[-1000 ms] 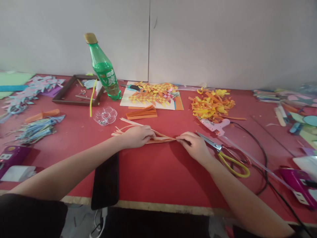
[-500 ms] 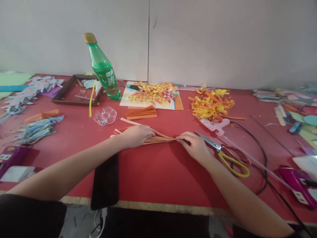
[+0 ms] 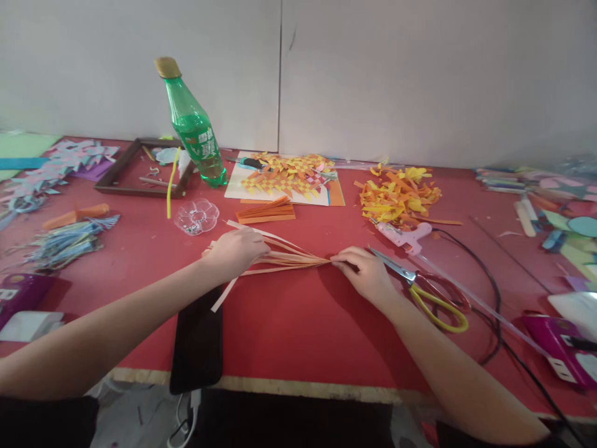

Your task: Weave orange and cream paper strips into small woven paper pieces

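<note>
A bundle of long pale orange paper strips lies on the red table, fanning out to the left. My right hand pinches the strips together at their right end. My left hand rests closed on the fanned left part, fingers curled over several strips; one strip sticks out below it towards the table's front. Just right of my right hand lie scissors with yellow and red handles.
A green bottle, a wooden frame, woven orange-yellow paper, an orange strip stack, a scrap pile, a glue gun with cable, a dark phone at the front edge, purple devices at both sides.
My left hand slid left along the strips, and the bundle has fanned out more; one strip now points down towards the front edge. My right hand stayed put.
</note>
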`<action>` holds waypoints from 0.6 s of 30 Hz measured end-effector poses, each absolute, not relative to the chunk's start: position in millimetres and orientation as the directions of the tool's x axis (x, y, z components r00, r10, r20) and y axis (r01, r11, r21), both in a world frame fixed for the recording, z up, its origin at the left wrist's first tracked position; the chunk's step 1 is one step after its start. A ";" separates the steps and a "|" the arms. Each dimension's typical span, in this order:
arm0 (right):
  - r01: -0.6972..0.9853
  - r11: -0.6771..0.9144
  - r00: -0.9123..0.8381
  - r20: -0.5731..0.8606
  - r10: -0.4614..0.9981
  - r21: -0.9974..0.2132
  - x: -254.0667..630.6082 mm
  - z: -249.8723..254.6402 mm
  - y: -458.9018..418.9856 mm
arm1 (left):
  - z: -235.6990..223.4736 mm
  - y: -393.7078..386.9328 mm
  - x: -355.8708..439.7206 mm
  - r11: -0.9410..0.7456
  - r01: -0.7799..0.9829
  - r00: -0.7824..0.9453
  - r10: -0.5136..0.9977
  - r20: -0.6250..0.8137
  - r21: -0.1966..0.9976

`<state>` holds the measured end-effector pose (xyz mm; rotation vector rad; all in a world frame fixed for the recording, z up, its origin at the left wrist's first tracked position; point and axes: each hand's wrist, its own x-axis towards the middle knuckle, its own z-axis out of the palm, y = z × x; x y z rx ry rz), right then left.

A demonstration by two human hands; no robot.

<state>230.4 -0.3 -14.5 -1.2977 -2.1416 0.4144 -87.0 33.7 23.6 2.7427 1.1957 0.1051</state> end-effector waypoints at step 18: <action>0.691 0.495 -0.370 0.331 0.868 -0.526 231.7 -14.4 0.4 | 29.4 43.0 -22.4 -0.678 0.661 0.735 0.672 -0.093 0.323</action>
